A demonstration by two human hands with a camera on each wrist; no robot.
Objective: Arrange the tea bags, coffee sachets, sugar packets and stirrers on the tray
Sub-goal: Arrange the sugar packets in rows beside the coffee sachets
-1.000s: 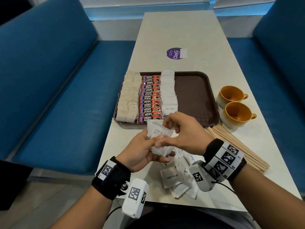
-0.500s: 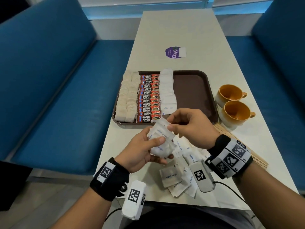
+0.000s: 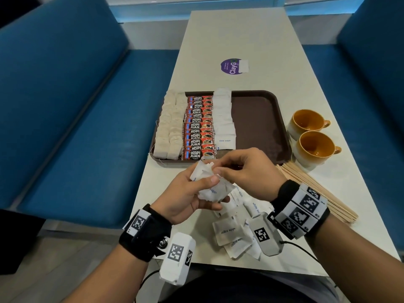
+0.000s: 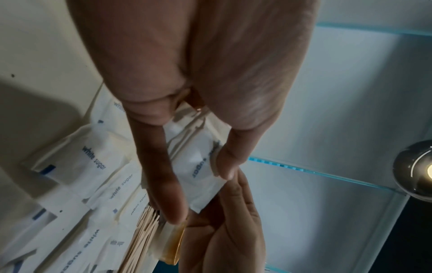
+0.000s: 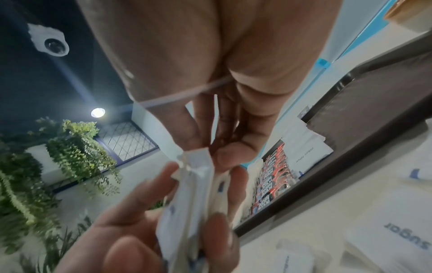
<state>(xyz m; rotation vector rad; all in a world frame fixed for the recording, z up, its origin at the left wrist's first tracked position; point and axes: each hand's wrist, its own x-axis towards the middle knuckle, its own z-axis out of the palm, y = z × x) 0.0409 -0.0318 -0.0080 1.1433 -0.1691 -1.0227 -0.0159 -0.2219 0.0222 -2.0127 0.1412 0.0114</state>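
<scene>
Currently, the left hand (image 3: 185,197) is gripping a sugar packets stack (image 3: 209,184) above the near worktop (image 3: 349,193), right hand (image 3: 244,171) fingers pinching its top packet, tray (image 3: 258,119) lying just beyond.

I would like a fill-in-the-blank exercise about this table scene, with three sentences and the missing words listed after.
1. On the tray, the coffee sachets lie between the tea bags and the ____ packets.
2. The two cups stand on the table, to the ____ of the tray.
3. The wooden stirrers lie on the ____, not on the tray.

Missing words: sugar; right; table
</scene>
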